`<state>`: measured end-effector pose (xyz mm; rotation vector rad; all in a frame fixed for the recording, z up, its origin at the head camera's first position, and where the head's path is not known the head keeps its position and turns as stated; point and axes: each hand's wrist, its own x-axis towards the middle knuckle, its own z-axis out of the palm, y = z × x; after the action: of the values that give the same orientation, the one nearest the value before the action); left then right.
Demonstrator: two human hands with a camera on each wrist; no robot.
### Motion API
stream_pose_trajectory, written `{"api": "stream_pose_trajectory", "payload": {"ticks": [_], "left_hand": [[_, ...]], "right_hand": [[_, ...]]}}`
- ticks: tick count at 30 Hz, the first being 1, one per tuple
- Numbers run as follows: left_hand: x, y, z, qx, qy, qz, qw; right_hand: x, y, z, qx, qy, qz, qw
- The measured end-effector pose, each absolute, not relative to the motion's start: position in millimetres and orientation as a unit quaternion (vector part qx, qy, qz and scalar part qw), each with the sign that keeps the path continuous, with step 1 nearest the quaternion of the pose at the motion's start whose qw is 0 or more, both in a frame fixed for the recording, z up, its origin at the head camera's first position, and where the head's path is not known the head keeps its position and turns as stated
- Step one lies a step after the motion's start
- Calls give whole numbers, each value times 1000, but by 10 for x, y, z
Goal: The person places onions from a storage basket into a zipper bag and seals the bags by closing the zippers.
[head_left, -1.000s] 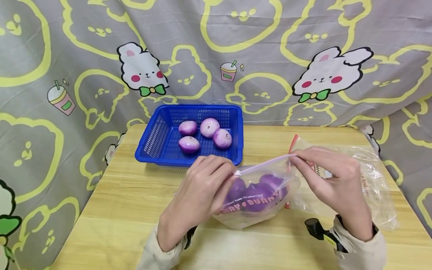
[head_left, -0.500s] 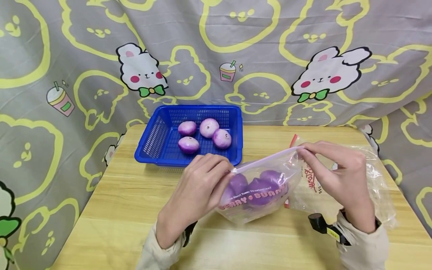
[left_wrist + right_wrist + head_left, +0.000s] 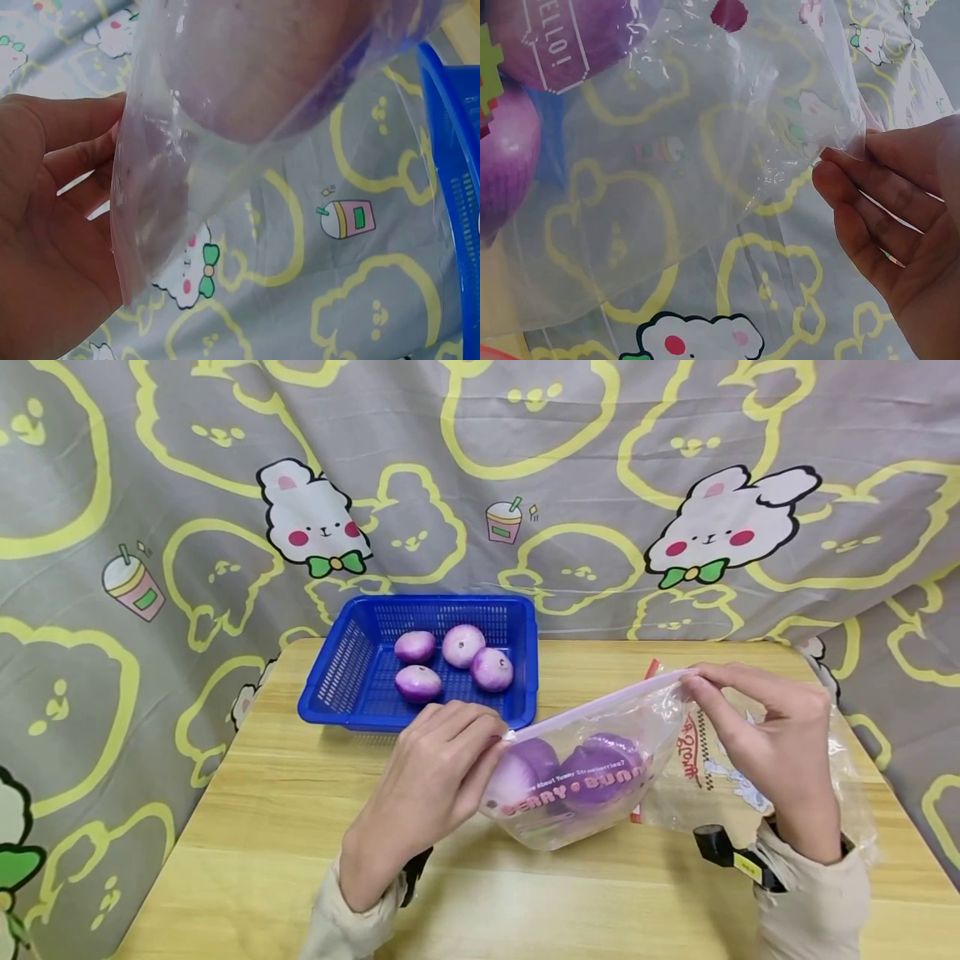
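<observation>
Both hands work at the near middle of the wooden table (image 3: pixel 285 793). Her left hand (image 3: pixel 431 777) pinches the left end of a zip-lock bag (image 3: pixel 585 777) along its seal strip, fingers curled over the plastic; the left wrist view shows the film pressed against the palm. At about three o'clock from it, the right hand (image 3: pixel 780 743) pinches the other end of the strip between thumb and fingertips, so the seal runs taut between the two, rising toward the right. The bag is clear with pink lettering, and its belly rests on the tabletop, holding several purple onions (image 3: pixel 600 768) bunched together. The seal appears closed, though I cannot be sure along its whole length.

Just behind the right hand, at two o'clock from the bag, lies a second clear printed bag (image 3: pixel 750 777), flat on the table.

Farther back, at eleven o'clock from the bag, sits a blue plastic basket (image 3: pixel 337 677) with four more purple onions (image 3: pixel 461 645) in it, close together. Beyond the table hangs a grey curtain (image 3: pixel 480 485) printed with yellow outlines and white rabbits.
</observation>
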<state>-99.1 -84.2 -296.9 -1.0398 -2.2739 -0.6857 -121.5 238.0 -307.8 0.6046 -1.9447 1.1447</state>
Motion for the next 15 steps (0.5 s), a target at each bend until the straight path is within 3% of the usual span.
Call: {"api": "stream_pose_trajectory", "payload": {"ticks": [15], "left_hand": [[-1018,-919,-2968,-372,-857,-249,253]], "right_hand": [[-1311,2529,-3142,172,-783,443,400]]}}
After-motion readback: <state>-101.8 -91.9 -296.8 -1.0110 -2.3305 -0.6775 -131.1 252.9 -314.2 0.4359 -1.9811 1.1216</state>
